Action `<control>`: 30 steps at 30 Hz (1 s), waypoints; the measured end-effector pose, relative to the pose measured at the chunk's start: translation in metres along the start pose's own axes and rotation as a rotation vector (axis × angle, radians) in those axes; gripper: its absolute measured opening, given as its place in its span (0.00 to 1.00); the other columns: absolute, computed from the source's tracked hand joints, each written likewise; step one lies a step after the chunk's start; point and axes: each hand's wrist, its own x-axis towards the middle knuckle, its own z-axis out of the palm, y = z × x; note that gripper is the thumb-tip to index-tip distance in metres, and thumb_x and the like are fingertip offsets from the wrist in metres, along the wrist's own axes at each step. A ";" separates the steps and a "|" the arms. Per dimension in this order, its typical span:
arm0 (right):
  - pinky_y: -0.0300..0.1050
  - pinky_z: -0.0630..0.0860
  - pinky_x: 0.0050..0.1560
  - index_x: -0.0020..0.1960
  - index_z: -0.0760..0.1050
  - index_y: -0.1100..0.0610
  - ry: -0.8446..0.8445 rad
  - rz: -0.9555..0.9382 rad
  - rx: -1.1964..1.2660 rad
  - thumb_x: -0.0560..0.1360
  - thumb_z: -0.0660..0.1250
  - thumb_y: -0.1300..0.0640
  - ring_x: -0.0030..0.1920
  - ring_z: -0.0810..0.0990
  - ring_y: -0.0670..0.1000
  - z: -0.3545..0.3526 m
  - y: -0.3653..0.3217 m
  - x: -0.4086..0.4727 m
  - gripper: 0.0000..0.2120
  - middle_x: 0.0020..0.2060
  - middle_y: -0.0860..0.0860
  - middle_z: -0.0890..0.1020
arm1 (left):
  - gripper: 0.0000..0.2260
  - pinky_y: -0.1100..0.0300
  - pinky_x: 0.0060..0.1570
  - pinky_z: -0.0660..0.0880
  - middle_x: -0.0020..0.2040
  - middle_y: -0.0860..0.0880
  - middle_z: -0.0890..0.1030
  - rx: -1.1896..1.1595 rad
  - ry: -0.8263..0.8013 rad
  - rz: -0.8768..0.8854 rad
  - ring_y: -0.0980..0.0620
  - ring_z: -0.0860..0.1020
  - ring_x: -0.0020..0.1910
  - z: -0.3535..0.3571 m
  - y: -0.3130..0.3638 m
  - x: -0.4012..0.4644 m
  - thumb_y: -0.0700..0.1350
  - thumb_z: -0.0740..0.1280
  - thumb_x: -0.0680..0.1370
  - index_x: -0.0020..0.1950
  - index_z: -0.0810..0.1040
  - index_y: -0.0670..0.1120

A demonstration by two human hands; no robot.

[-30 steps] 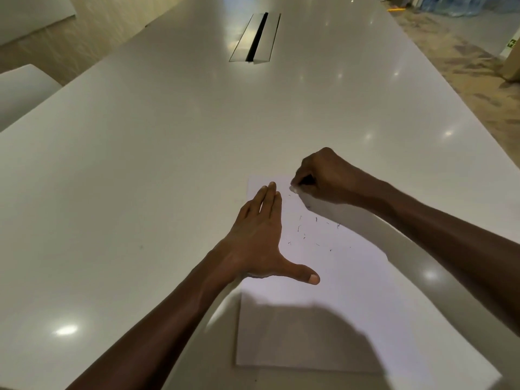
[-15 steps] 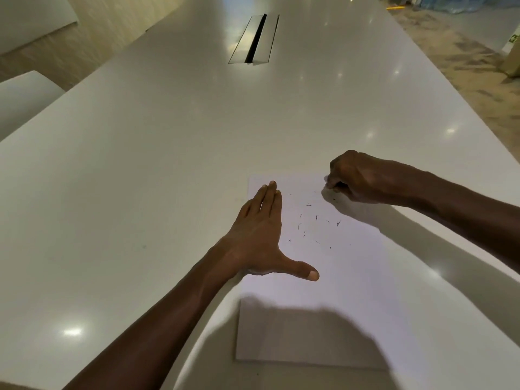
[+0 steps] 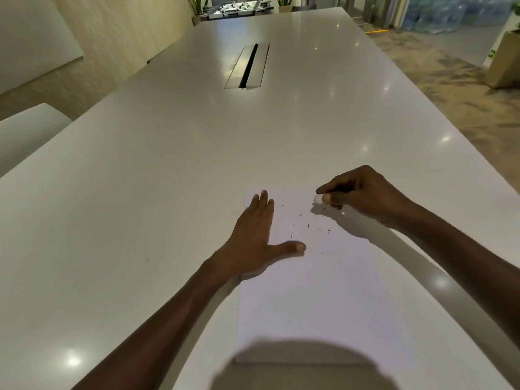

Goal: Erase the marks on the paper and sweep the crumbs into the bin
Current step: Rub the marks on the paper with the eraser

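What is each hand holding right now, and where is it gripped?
The right hand pinches a small white eraser between thumb and fingertips; only its tip shows. The left hand holds nothing; it rests flat on the paper.

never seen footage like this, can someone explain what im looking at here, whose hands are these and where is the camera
There is no machine here: the camera sits on a person's head, looking forward and down at their own two bare hands. The left hand lies flat on a sheet of paper, pinning it to a long white table. The right hand pinches a small white eraser at the paper's far edge. Dark eraser crumbs lie scattered on the sheet. No bin shows in this view.
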 end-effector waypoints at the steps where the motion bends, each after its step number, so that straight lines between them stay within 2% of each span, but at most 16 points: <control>1: 0.39 0.73 0.44 0.46 0.86 0.56 -0.010 0.010 0.061 0.71 0.75 0.61 0.34 0.78 0.48 0.002 -0.002 -0.003 0.04 0.35 0.60 0.84 | 0.49 0.54 0.77 0.47 0.81 0.53 0.47 -0.060 0.068 0.002 0.57 0.42 0.79 0.002 0.000 -0.001 0.71 0.66 0.71 0.80 0.53 0.43; 4: 0.45 0.74 0.47 0.46 0.86 0.58 -0.065 0.023 0.185 0.71 0.74 0.63 0.35 0.78 0.48 0.010 -0.008 -0.011 0.05 0.42 0.67 0.83 | 0.31 0.75 0.66 0.54 0.75 0.58 0.66 -0.160 0.292 0.033 0.59 0.62 0.74 0.001 0.011 -0.004 0.59 0.72 0.74 0.75 0.69 0.52; 5: 0.45 0.74 0.46 0.46 0.86 0.58 -0.074 0.021 0.199 0.71 0.74 0.62 0.35 0.77 0.48 0.012 -0.010 -0.012 0.05 0.42 0.67 0.83 | 0.27 0.76 0.63 0.58 0.71 0.57 0.73 -0.171 0.339 0.053 0.58 0.68 0.69 -0.002 0.017 -0.003 0.57 0.73 0.74 0.71 0.73 0.53; 6: 0.45 0.74 0.46 0.46 0.86 0.58 -0.079 0.018 0.202 0.71 0.74 0.62 0.35 0.77 0.48 0.014 -0.011 -0.013 0.05 0.42 0.67 0.83 | 0.24 0.74 0.61 0.63 0.67 0.57 0.77 -0.172 0.360 0.075 0.57 0.72 0.65 -0.004 0.022 -0.001 0.56 0.74 0.74 0.68 0.76 0.53; 8: 0.44 0.74 0.45 0.47 0.86 0.59 -0.089 0.011 0.195 0.71 0.74 0.62 0.34 0.77 0.48 0.015 -0.013 -0.015 0.05 0.38 0.64 0.84 | 0.18 0.61 0.58 0.73 0.60 0.56 0.82 -0.163 0.376 0.105 0.57 0.78 0.57 -0.009 0.031 0.001 0.56 0.73 0.74 0.63 0.81 0.53; 10: 0.44 0.74 0.44 0.47 0.86 0.59 -0.090 0.006 0.172 0.71 0.74 0.62 0.33 0.77 0.48 0.016 -0.013 -0.016 0.05 0.34 0.60 0.83 | 0.14 0.56 0.52 0.76 0.53 0.55 0.85 -0.171 0.379 0.115 0.58 0.80 0.49 -0.014 0.036 0.003 0.55 0.72 0.74 0.57 0.84 0.53; 13: 0.44 0.73 0.43 0.48 0.86 0.58 -0.086 0.000 0.111 0.72 0.74 0.63 0.33 0.78 0.47 0.013 -0.011 -0.017 0.05 0.32 0.58 0.83 | 0.08 0.54 0.43 0.77 0.44 0.55 0.86 -0.144 0.352 0.168 0.58 0.81 0.41 -0.017 0.042 0.005 0.51 0.69 0.76 0.51 0.86 0.52; 16: 0.45 0.73 0.42 0.48 0.86 0.58 -0.084 0.005 0.070 0.72 0.74 0.63 0.32 0.78 0.47 0.011 -0.011 -0.017 0.06 0.31 0.53 0.83 | 0.09 0.54 0.37 0.75 0.38 0.53 0.84 -0.041 0.320 0.231 0.54 0.79 0.35 -0.020 0.045 0.009 0.50 0.67 0.77 0.46 0.86 0.51; 21: 0.45 0.74 0.42 0.47 0.86 0.57 -0.145 -0.013 0.025 0.72 0.73 0.64 0.34 0.78 0.48 0.005 -0.014 -0.018 0.06 0.32 0.57 0.84 | 0.07 0.55 0.36 0.74 0.38 0.52 0.84 0.078 0.251 0.344 0.52 0.78 0.34 -0.024 0.042 0.016 0.47 0.68 0.79 0.46 0.85 0.48; 24: 0.38 0.73 0.39 0.47 0.86 0.57 -0.173 -0.045 0.001 0.72 0.73 0.65 0.34 0.78 0.47 0.001 -0.018 -0.017 0.07 0.35 0.61 0.84 | 0.06 0.53 0.36 0.75 0.36 0.52 0.83 0.053 0.211 0.365 0.53 0.77 0.34 -0.023 0.040 0.019 0.45 0.67 0.79 0.45 0.84 0.48; 26: 0.39 0.74 0.40 0.48 0.86 0.57 -0.192 -0.063 -0.017 0.72 0.73 0.65 0.34 0.79 0.47 0.000 -0.019 -0.017 0.07 0.36 0.60 0.85 | 0.06 0.53 0.37 0.75 0.36 0.53 0.83 -0.001 0.179 0.357 0.53 0.78 0.34 -0.022 0.040 0.019 0.44 0.67 0.78 0.44 0.84 0.48; 28: 0.43 0.75 0.42 0.48 0.86 0.56 -0.198 -0.070 -0.012 0.72 0.73 0.65 0.35 0.79 0.48 -0.001 -0.018 -0.016 0.07 0.37 0.58 0.86 | 0.06 0.59 0.37 0.74 0.34 0.56 0.81 -0.105 0.149 0.328 0.55 0.78 0.34 -0.023 0.039 0.019 0.42 0.68 0.78 0.44 0.84 0.47; 30: 0.47 0.76 0.45 0.49 0.86 0.57 -0.199 -0.074 0.044 0.72 0.73 0.66 0.38 0.80 0.49 -0.001 -0.018 -0.018 0.08 0.39 0.58 0.86 | 0.06 0.70 0.34 0.66 0.31 0.61 0.78 -0.164 0.140 0.284 0.59 0.75 0.32 -0.022 0.040 0.018 0.40 0.69 0.78 0.43 0.85 0.45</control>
